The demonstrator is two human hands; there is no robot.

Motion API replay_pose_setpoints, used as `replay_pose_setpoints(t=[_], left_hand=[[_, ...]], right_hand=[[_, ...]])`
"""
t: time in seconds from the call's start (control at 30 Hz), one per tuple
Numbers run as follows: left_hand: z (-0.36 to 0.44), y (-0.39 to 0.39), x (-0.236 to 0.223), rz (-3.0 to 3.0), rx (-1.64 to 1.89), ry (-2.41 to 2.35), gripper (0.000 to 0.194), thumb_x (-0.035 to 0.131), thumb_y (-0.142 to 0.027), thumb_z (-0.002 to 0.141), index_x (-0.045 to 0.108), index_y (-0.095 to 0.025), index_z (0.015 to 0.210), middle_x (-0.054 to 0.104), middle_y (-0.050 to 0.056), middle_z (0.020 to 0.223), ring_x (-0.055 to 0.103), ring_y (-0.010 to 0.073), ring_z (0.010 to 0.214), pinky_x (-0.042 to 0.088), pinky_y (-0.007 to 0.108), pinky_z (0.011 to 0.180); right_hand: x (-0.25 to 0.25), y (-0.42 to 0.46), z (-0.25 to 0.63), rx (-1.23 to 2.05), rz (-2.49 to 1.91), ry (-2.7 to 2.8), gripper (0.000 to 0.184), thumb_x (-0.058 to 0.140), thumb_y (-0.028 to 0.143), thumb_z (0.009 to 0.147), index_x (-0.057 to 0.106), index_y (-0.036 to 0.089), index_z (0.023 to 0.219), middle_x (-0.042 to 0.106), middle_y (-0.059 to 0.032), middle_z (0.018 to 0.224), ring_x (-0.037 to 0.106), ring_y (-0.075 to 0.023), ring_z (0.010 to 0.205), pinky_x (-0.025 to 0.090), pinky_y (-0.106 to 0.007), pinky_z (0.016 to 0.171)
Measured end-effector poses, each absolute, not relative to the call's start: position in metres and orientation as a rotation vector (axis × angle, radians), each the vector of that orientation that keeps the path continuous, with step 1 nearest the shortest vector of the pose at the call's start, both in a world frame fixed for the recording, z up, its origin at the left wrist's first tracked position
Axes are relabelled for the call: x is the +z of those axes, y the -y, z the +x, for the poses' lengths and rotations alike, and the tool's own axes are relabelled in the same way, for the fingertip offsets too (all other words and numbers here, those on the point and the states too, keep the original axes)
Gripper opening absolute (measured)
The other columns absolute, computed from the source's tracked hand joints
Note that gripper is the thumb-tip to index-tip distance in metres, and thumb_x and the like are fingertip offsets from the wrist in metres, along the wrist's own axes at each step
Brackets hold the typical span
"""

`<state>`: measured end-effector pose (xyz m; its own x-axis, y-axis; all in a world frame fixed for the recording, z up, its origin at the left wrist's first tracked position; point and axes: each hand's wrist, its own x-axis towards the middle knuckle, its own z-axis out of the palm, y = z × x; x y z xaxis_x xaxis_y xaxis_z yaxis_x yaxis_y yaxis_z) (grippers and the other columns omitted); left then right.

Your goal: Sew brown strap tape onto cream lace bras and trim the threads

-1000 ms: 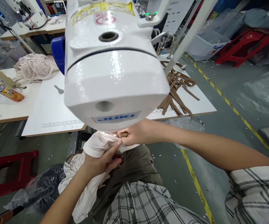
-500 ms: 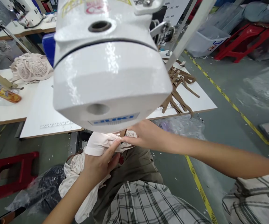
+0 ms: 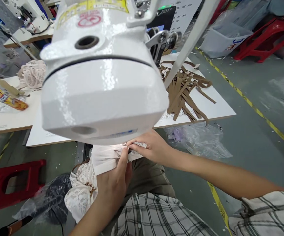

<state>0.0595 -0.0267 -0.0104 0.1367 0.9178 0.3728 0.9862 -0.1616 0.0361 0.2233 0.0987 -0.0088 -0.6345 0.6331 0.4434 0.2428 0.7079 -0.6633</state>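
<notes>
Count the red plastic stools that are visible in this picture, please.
2. One red stool stands on the floor at lower left; another red stool stands at upper right, beside a grey bin. Others may be hidden.

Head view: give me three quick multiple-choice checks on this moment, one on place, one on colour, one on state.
1. Where do the brown strips lie?
A. On the white table behind the sewing machine head
B. On the red stool
C. In the person's lap

2. What colour is the stool at the lower left?
A. Blue
B. Red
C. Yellow

3. How do the two hands meet the pale fabric?
A. Both lifted clear of it
B. Only one touches it
C. Both press on it just under the machine head

Answers: 1 A, the strips sprawl on the table past the machine head. 2 B, it is plainly red. 3 C, the left hand and right hand pinch it together.
</notes>
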Motion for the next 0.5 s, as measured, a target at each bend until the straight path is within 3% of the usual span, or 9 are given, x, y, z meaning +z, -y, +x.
replay_pose_setpoints(t=[0.17,0.3,0.43,0.5], left_hand=[[0.060,0.030,-0.008,-2.226,-0.546,1.908,0.058,0.064,-0.023,0.087,0.047,-0.017,0.142,0.065,0.014,0.129,0.057,0.0362,0.123,0.050,0.051,0.100],[0.036,0.025,-0.007,-2.501,-0.610,1.811,0.056,0.059,-0.020,0.090,0.043,-0.019,0.144,0.064,0.013,0.130,0.059,0.0303,0.122,0.051,0.045,0.101],[0.016,0.016,-0.007,-2.586,-0.555,1.624,0.057,0.059,-0.016,0.088,0.045,-0.026,0.143,0.066,0.010,0.126,0.061,0.0287,0.119,0.051,0.044,0.100],[0.016,0.014,-0.006,-2.517,-0.507,1.623,0.055,0.060,-0.017,0.087,0.049,-0.026,0.140,0.068,0.010,0.121,0.062,0.0304,0.116,0.051,0.046,0.100]], right_hand=[[-0.019,-0.092,0.227,0.366,-0.461,2.220,0.026,0.052,0.010,0.091,0.067,0.024,0.107,0.070,-0.0055,0.107,0.062,-0.0179,0.105,0.050,-0.034,0.091],[-0.014,-0.094,0.225,0.199,-0.437,2.250,0.021,0.056,0.011,0.089,0.068,0.026,0.098,0.073,-0.0006,0.097,0.062,-0.0178,0.099,0.048,-0.034,0.088],[-0.013,-0.089,0.227,0.255,-0.538,2.253,0.023,0.055,0.009,0.088,0.069,0.026,0.095,0.070,-0.0021,0.092,0.060,-0.0179,0.089,0.045,-0.034,0.082],[-0.016,-0.085,0.228,0.524,-0.617,2.219,0.025,0.050,0.012,0.091,0.070,0.025,0.099,0.067,-0.0037,0.090,0.060,-0.0174,0.085,0.046,-0.033,0.078]])
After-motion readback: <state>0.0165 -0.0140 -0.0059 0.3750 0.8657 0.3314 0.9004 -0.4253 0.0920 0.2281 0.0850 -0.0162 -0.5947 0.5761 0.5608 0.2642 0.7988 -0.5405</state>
